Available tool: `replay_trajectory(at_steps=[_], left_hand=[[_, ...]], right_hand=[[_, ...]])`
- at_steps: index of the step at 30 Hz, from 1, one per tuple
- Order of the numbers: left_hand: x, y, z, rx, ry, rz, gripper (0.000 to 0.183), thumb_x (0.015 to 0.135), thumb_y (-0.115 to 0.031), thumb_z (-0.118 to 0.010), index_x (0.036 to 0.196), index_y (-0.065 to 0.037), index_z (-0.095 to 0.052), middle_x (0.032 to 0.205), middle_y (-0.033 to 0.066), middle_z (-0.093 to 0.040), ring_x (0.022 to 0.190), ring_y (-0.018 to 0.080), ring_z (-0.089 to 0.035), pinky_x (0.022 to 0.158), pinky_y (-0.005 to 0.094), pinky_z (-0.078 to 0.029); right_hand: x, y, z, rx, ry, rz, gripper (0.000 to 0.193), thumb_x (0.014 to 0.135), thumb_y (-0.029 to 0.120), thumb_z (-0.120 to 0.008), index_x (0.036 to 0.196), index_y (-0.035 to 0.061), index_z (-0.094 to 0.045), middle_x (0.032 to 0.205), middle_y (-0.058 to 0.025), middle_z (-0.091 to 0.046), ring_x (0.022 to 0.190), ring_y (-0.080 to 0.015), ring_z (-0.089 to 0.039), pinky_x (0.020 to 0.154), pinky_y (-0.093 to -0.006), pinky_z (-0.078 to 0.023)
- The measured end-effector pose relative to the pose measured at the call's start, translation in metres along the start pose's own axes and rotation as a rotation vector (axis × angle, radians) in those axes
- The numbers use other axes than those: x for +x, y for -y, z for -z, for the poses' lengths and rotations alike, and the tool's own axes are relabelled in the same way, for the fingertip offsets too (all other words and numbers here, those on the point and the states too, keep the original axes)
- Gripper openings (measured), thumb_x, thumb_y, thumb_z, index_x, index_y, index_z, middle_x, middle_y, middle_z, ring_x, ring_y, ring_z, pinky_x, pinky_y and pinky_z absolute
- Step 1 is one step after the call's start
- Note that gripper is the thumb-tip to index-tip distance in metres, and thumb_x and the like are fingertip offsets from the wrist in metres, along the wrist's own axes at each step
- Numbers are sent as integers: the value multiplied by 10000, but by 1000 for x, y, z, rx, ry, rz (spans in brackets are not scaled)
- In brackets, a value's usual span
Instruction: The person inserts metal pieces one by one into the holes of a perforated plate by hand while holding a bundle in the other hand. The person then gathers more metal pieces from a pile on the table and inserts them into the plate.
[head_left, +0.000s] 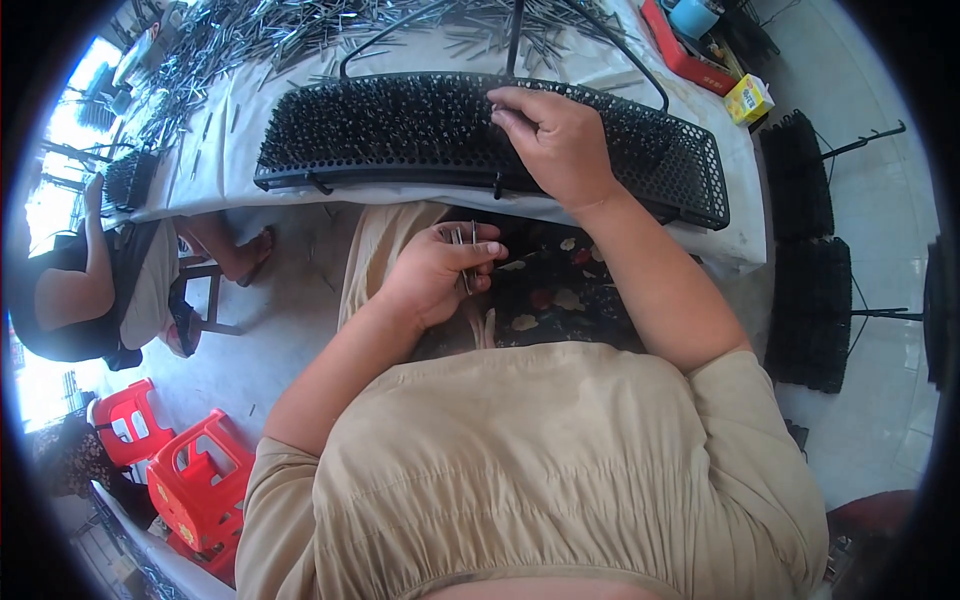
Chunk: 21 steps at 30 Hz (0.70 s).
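Observation:
A long black perforated rack (690,175) lies along the near side of the table. Small dark upright pieces (370,125) fill most of its holes, while bare holes show toward its right end. My right hand (560,145) is over the middle of the rack, thumb and forefinger pinched together just above the upright pieces. Whatever sits between those fingertips is too small to make out. Lower down, in front of the table edge, my left hand (435,268) is closed around several thin metal strips (466,255), which stick out past the thumb.
Loose metal strips (290,35) are heaped across the table's far side on a white cover (225,160). Red tray (690,60) and yellow box (748,98) sit far right. Black racks (808,310) stand on the right floor. Another person (75,290) sits left, near red stools (200,480).

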<state>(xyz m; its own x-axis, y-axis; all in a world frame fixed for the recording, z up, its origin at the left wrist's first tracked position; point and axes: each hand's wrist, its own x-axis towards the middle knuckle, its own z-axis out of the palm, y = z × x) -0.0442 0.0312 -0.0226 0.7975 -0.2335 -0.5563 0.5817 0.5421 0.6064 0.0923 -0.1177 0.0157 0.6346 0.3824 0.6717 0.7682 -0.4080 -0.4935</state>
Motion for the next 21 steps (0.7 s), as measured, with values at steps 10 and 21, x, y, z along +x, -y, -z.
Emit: replay_trajectory(at_steps=[10,21], left_hand=[[2,-2,1,-3,17,-8,297,886,-15,-659,1165,36,-570,926,103,-669,718,146,-570,635,281,-459],[-3,-2,-1,26,7,-13,325,887,-6,-656,1188,45,-547,946,117,-669,718,151,-572,640,285,-480]], right_hand=[[0,2,3,-58,75,94,198,833,130,-690,1024,84,-720,941,-113,-720,843,-300,-688,731,-378,-557],[2,6,9,-91,93,61,191,841,121,-718,1025,74,-736,935,-135,-729,821,-272,-710,732,-331,-556]])
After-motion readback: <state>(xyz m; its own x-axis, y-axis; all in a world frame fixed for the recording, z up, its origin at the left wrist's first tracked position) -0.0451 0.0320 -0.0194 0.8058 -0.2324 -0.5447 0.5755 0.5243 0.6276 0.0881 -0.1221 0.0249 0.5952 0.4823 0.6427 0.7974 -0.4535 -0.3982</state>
